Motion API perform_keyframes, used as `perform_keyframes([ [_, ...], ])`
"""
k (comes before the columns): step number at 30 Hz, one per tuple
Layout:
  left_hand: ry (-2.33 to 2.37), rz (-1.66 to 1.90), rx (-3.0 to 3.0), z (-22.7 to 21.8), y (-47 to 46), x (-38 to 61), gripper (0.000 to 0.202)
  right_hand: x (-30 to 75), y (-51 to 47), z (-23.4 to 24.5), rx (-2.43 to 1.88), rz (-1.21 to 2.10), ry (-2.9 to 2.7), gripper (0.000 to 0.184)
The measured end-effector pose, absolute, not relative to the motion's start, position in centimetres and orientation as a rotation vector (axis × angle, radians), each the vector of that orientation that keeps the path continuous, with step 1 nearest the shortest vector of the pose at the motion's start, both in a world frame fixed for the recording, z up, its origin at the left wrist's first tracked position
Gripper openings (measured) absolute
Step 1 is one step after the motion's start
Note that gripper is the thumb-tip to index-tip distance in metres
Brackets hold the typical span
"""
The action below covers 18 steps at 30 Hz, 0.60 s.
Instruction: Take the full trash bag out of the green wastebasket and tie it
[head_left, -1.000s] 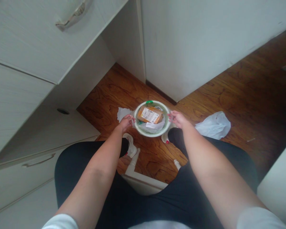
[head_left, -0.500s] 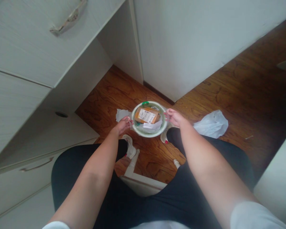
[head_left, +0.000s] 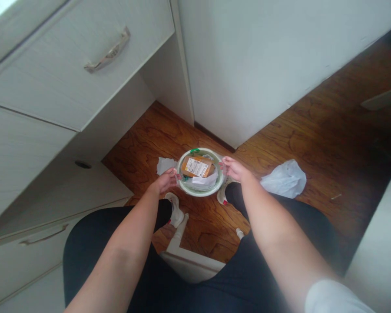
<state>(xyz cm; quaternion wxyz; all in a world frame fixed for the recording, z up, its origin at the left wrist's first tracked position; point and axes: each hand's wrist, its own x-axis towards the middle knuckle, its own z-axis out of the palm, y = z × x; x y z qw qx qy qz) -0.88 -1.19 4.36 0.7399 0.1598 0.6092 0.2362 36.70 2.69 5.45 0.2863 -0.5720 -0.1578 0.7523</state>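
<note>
A round white bowl (head_left: 199, 191) with a green-tinted inside sits between my hands, above my feet. In it lie a brown package with a white label (head_left: 197, 167), a white paper slip (head_left: 204, 181) and some clear plastic. A small green piece shows at the far rim. My left hand (head_left: 165, 181) grips the bowl's left side, and my right hand (head_left: 233, 168) grips its right side. Thin clear plastic may lie at the rim near both hands. The bowl's underside is hidden.
White drawers with metal handles (head_left: 107, 51) fill the left, and a white cabinet side (head_left: 247, 65) stands ahead. A crumpled white plastic bag (head_left: 285, 179) and a white paper scrap (head_left: 165, 165) lie on the wooden floor (head_left: 313, 174). My white-socked feet are below the bowl.
The whole view has tilted and shifted, and the bowl now appears smaller and lower in the picture. Both hands stay on its sides, and its contents look unchanged.
</note>
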Motion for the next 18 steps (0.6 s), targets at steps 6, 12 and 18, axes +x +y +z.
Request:
perform_keyframes([
  [6,1.279,0.519,0.405,4.8,-1.3,-0.6,0.034,36.2,2.2,6.0,-1.406,2.116,-0.427,0.032],
  [12,1.346,0.598,0.417,5.5,-1.4,-1.1,0.032,36.4,1.9,6.2,-1.375,2.169,-0.41,0.036],
  [18,1.302,0.679,0.39,6.4,-1.4,-1.6,0.034,35.9,1.8,6.3,-1.411,2.094,-0.432,0.034],
])
